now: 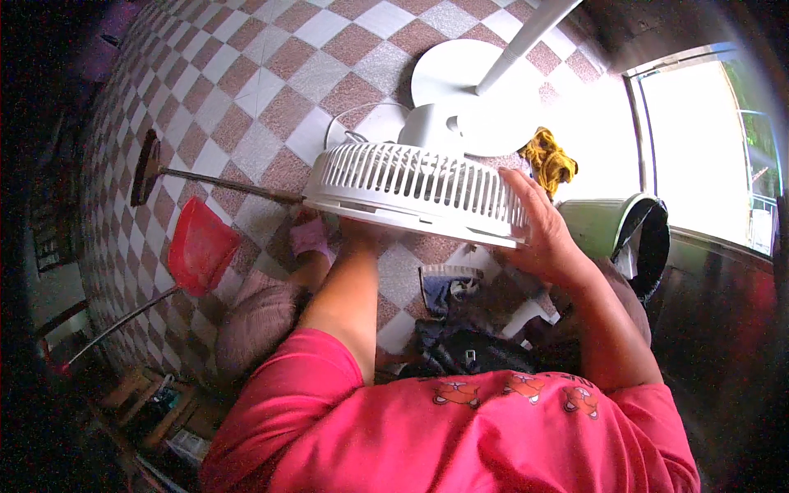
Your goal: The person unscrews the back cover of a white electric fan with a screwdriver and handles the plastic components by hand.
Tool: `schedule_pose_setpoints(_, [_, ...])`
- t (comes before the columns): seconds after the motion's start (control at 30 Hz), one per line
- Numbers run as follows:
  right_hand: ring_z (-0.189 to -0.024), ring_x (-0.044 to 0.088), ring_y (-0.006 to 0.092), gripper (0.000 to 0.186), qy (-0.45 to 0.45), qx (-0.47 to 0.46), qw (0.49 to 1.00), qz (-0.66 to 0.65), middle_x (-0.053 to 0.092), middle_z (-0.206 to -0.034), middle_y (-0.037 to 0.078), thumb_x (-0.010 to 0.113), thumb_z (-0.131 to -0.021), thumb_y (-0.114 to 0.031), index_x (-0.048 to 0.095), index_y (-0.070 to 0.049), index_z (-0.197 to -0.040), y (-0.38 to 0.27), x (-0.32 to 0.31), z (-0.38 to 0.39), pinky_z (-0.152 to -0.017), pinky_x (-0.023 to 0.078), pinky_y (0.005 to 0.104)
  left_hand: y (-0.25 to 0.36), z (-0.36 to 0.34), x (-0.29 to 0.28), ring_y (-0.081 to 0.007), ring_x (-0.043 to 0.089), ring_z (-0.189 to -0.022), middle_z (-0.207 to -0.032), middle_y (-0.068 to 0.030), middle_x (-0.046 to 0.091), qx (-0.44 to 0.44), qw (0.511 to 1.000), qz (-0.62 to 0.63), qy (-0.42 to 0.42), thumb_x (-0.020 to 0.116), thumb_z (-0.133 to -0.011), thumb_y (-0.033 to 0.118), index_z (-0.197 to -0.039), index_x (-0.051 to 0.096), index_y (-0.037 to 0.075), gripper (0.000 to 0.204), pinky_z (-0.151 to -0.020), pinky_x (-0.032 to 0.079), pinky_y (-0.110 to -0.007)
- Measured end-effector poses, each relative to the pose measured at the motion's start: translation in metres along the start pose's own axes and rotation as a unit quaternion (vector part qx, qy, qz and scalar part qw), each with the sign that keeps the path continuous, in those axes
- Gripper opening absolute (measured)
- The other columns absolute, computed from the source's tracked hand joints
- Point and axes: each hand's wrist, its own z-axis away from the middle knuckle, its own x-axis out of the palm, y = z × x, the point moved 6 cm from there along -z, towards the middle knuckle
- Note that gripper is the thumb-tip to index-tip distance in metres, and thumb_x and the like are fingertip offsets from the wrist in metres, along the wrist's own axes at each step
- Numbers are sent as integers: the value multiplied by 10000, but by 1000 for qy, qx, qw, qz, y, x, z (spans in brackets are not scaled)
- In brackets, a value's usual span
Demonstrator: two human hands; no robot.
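Note:
A white fan head [419, 185] with a slatted round guard is tilted in front of me, its motor housing [423, 127] on the far side. My right hand [538, 230] grips the right rim of the guard, fingers bent over its edge. My left hand [359, 231] reaches beneath the guard's near side, where its fingers are hidden. Beyond the fan head, a round white base [444, 70] carries a white pole [530, 41] that slants up to the right. A thin cable [333, 123] curves beside the housing.
On the left lie a red dustpan [201, 246] and a long-handled broom [230, 182]. A yellow cloth [549, 160] and a green bin [596, 222] with a black liner stand to the right. Dark clothes [468, 345] lie close to me on the checkered tile floor [246, 107].

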Motion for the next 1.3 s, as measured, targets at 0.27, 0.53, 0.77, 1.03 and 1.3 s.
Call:
schedule_pose_setpoints(0.27, [-1315, 399, 363, 935, -21, 11, 999, -30, 377, -1421, 200, 720, -604, 79, 326, -67, -1440, 16, 19, 13, -1079, 396, 401, 10, 1, 6, -263, 544, -1104, -1239, -82, 559, 12, 1000, -21, -1, 456, -964, 379, -1263, 491, 60, 438, -964, 448, -412])
schedule_pose_setpoints(0.53, [-1253, 455, 370, 872, 26, -70, 997, -21, 437, -1354, 205, 738, -628, 63, 368, -42, -1411, 16, 24, 15, -1018, 435, 378, 62, 17, -6, -257, 569, -1063, -1198, -81, 588, 33, 997, -50, 50, 501, -957, 344, -1221, 529, 43, 402, -942, 463, -403])
schedule_pose_setpoints(0.77, [-1271, 441, 363, 912, 34, -80, 994, -60, 420, -1382, 199, 740, -610, 72, 356, -65, -1426, 31, 26, 19, -1054, 406, 377, 149, 126, 76, -214, 611, -913, -1060, -43, 642, 284, 814, -461, 211, 624, -888, 177, -1051, 601, 12, 234, -852, 494, -360])
schedule_pose_setpoints(1.03, [-1216, 470, 378, 899, 65, -119, 991, -10, 447, -1357, 196, 786, -626, -76, 360, -97, -1418, 22, 32, 12, -1036, 409, 422, 77, 212, 210, -295, 520, -1199, -1255, -123, 549, 365, 432, -793, -226, 723, -728, 52, -1152, 638, 90, 434, -1008, 423, -382])
schedule_pose_setpoints(1.3, [-1282, 432, 365, 955, 51, -76, 996, -6, 399, -1395, 201, 702, -583, 75, 336, -106, -1446, 31, 30, 13, -1041, 441, 372, 55, 203, 208, -319, 527, -1174, -1168, -127, 575, 453, 396, -751, -271, 744, -716, 9, -933, 654, 82, 246, -999, 421, -408])
